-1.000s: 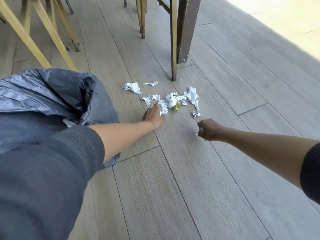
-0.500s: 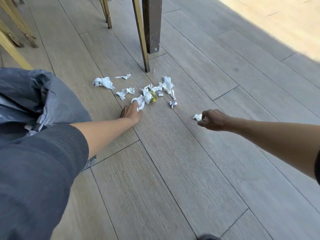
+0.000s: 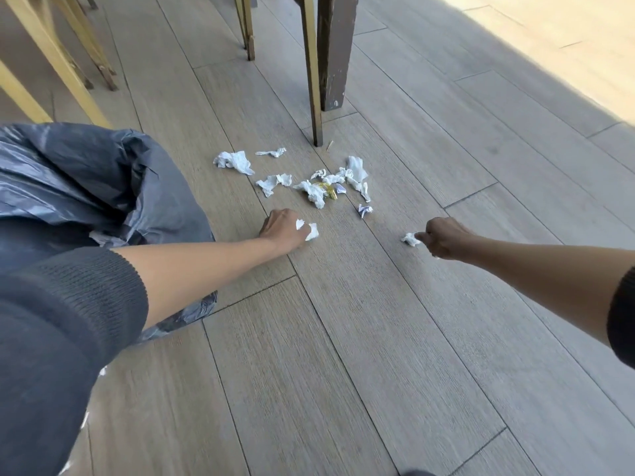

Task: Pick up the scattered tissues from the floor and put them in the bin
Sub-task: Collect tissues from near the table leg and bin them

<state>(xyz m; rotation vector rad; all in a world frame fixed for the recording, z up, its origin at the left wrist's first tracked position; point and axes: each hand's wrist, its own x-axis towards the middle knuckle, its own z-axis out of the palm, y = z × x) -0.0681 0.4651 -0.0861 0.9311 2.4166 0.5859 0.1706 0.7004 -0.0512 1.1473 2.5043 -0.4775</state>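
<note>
Several crumpled white tissues (image 3: 314, 192) lie scattered on the wooden floor near a table leg, with a yellow wrapper (image 3: 326, 191) among them. My left hand (image 3: 282, 228) is closed around a white tissue piece (image 3: 311, 231) just short of the pile. My right hand (image 3: 443, 237) pinches a small tissue scrap (image 3: 410, 239) at its fingertips, to the right of the pile. The bin, lined with a grey plastic bag (image 3: 103, 187), stands at the left beside my left arm.
A dark table leg (image 3: 335, 56) and a thin gold leg (image 3: 313, 80) stand right behind the tissues. Yellow chair legs (image 3: 58, 60) rise at the upper left. A small blue-white scrap (image 3: 365, 210) lies between my hands. Sunlit floor lies at the upper right.
My left hand has pulled back from the pile with a tissue piece in it. My right hand still holds its small scrap, and the view has shifted a little.
</note>
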